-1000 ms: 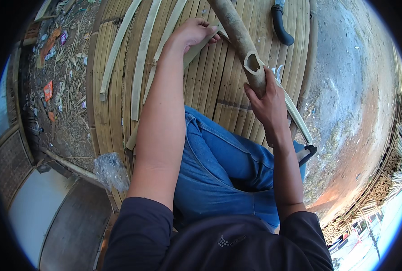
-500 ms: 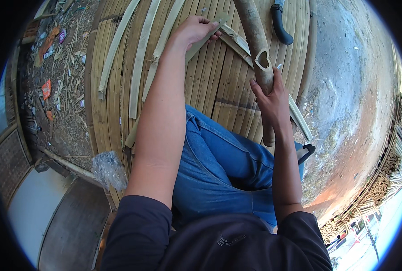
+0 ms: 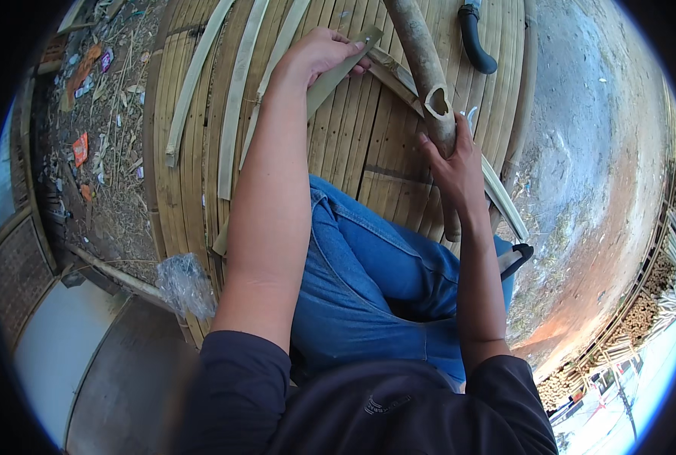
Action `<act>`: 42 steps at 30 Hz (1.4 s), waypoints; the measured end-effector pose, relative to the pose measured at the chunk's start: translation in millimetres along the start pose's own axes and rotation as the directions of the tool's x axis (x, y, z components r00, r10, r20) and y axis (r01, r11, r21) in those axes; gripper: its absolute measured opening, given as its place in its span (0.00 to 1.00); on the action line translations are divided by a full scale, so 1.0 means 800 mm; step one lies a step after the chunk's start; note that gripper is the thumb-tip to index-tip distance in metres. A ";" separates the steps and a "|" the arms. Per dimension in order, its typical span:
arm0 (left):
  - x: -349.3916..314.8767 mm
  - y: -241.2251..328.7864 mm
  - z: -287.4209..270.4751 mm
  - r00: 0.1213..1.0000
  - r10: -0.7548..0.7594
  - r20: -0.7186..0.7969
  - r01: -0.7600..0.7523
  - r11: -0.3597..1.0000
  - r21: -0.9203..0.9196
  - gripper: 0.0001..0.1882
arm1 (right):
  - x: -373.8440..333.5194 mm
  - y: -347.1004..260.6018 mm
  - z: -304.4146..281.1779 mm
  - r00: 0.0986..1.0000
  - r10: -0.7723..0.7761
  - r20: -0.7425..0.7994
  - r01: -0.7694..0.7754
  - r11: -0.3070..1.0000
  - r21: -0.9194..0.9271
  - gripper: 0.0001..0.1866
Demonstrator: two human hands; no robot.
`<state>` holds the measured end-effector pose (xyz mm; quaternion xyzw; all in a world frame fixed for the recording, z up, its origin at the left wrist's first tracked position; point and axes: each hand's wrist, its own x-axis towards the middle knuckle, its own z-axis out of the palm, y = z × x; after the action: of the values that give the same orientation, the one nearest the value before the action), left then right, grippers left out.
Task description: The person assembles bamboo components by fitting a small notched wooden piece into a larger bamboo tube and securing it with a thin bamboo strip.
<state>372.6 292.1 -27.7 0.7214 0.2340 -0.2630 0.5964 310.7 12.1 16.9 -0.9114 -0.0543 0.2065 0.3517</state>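
Pinched between the thumb and fingers of my left hand (image 3: 324,59) is a flat greenish bamboo strip (image 3: 336,79), held at a slant over the bamboo slat platform (image 3: 387,148). My right hand (image 3: 459,168) wraps round a bamboo pole (image 3: 415,49) near its lower part. Just above that grip, the pole has an oval opening cut in its side. Beneath the pole a pale split bamboo piece (image 3: 503,199) lies diagonally, running from near my left fingers to beside my right forearm.
Several long bamboo strips (image 3: 241,95) lie to the left on the slats. A black curved tool handle (image 3: 476,42) rests at the far right. Crumpled clear plastic (image 3: 185,284) sits at the platform's left edge. Litter-strewn ground (image 3: 99,152) borders the left, bare ground (image 3: 581,167) the right.
The pole's upper part has shifted slightly left, its lower end slightly right. My left hand has moved a little left, and more of its strip shows below the fingers. Both grips stay closed.
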 end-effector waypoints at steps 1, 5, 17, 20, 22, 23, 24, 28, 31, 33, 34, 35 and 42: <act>0.000 0.000 -0.002 1.000 -0.012 0.022 0.012 1.000 0.014 0.17 | 0.002 0.001 0.001 1.000 0.000 -0.001 0.000 1.000 0.000 0.34; -0.003 -0.001 -0.002 1.000 -0.016 0.015 0.017 0.998 -0.058 0.17 | 0.008 0.004 0.009 0.998 -0.042 -0.048 0.042 0.999 -0.002 0.32; -0.002 -0.001 -0.003 1.000 0.000 -0.005 0.000 0.992 -0.129 0.18 | 0.007 0.006 0.011 0.999 -0.003 -0.044 0.008 0.994 0.113 0.31; 0.003 -0.006 -0.002 1.000 -0.014 -0.020 0.011 0.992 -0.123 0.18 | 0.005 0.010 0.012 0.997 -0.050 -0.057 0.055 0.993 0.100 0.31; 0.005 -0.004 0.000 1.000 -0.017 -0.018 0.014 0.990 -0.141 0.19 | 0.005 0.012 0.011 0.996 -0.062 -0.059 0.068 0.993 0.095 0.31; 0.006 -0.003 0.001 1.000 -0.015 -0.016 0.012 0.990 -0.142 0.19 | 0.004 0.014 0.011 0.997 -0.058 -0.057 0.063 0.994 0.093 0.31; 0.006 -0.002 0.000 1.000 -0.006 -0.022 0.003 0.990 -0.140 0.20 | 0.003 0.014 0.011 0.997 -0.054 -0.054 0.058 0.994 0.091 0.31; 0.007 -0.002 0.001 0.999 0.012 -0.044 -0.019 0.986 -0.165 0.21 | -0.004 0.013 0.008 0.999 -0.037 -0.027 0.040 0.991 0.125 0.31; 0.006 0.001 0.006 0.997 0.018 -0.075 -0.029 0.987 -0.156 0.20 | -0.012 0.011 0.006 1.000 0.024 -0.001 -0.023 0.985 0.169 0.30; 0.007 0.001 0.008 0.995 0.033 -0.099 -0.049 0.986 -0.160 0.19 | -0.016 0.012 0.006 1.000 0.002 -0.024 0.002 0.984 0.181 0.30; 0.009 0.000 0.008 0.991 0.047 -0.123 -0.067 0.984 -0.163 0.18 | -0.017 0.010 0.005 1.000 0.001 -0.025 0.003 0.984 0.180 0.30; 0.011 -0.001 0.007 0.991 0.049 -0.124 -0.069 0.984 -0.164 0.18 | -0.017 0.007 0.004 1.000 0.030 0.003 -0.030 0.983 0.181 0.30; 0.013 0.000 0.012 0.984 0.085 -0.156 -0.111 0.981 -0.161 0.17 | -0.021 0.016 0.011 0.996 -0.065 -0.060 0.072 0.990 0.125 0.29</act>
<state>379.6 283.1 -35.6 0.6963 0.2631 -0.1581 0.6488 291.0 3.8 8.2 -0.8903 -0.0626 0.1717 0.4171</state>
